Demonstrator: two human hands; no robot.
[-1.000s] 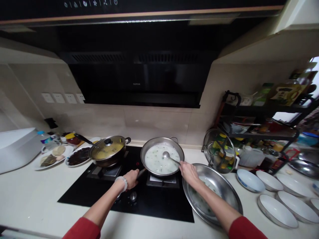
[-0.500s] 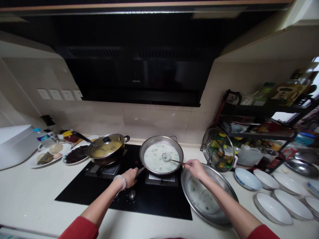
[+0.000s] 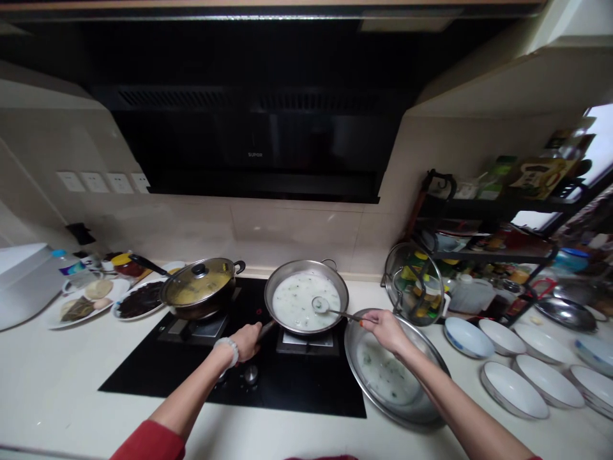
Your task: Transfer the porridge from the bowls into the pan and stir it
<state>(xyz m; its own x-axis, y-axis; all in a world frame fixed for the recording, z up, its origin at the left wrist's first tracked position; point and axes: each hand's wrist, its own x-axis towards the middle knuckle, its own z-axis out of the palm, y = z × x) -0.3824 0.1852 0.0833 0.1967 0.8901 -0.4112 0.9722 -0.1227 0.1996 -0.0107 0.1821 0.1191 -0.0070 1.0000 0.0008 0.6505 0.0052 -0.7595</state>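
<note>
My left hand point(image 3: 246, 342), with a pale bracelet at the wrist, is closed around the handle of a steel pan point(image 3: 269, 287) on the right burner. White soup point(image 3: 299, 297) with green bits fills much of the pan. Between the fingers of my right hand point(image 3: 385, 329) is the handle of a ladle point(image 3: 347, 315), its round bowl resting at the soup's surface on the pan's right side. Below my right forearm stands a large steel basin point(image 3: 357, 377), holding more of the same white, green-flecked soup and partly hidden by the arm.
A lidded pan point(image 3: 198, 287) with yellowish food sits on the left burner. Plates of food point(image 3: 138, 300) lie left of it. Several white bowls point(image 3: 514, 390) stand at the right. A glass lid point(image 3: 414, 284) leans against a crowded rack point(image 3: 493, 255). The range hood point(image 3: 253, 153) hangs above.
The view has shifted slightly to the right. The ladle bowl sits a little further right and lower in the soup. Both hands keep their holds.
</note>
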